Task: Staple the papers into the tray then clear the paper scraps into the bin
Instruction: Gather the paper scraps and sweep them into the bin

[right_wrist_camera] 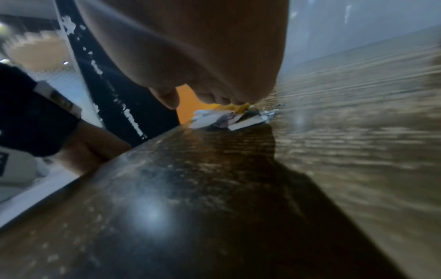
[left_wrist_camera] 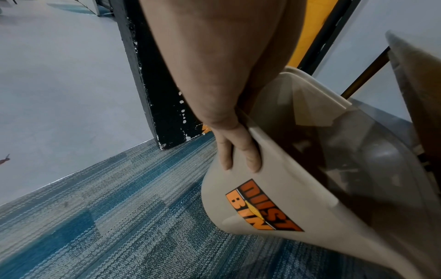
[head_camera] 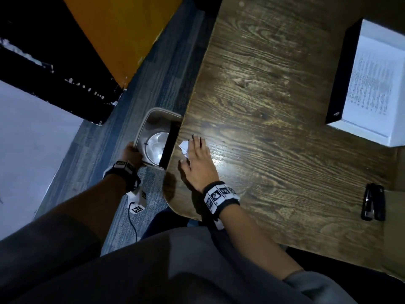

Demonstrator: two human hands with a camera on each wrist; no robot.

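A: What's the right hand doing w/ the paper scraps?
B: It's lying flat on the table, fingers straight, nothing gripped. The scraps are sitting just off its fingertips, right at the table's left edge. Flat palm probably works as a scraper, since small bits are easier to push than to pinch.

A: And the left hand?
B: It's gripping the rim of the bin, fingers curled over the outer wall. The bin is sitting partly under the left edge of the table, mouth just below the scraps, prob. so whatever gets pushed off is falling straight in. It looks tilted in the wrist view, but I can't tell if it's lifted off the carpet.

A: Anything in the bin yet?
B: Can't tell; the inside is just showing shiny.

A: The stapling part?
B: Looks done. The papers are lying in the tray at the table's far right edge, and the stapler is lying near the right edge, closer in, well apart from both hands.
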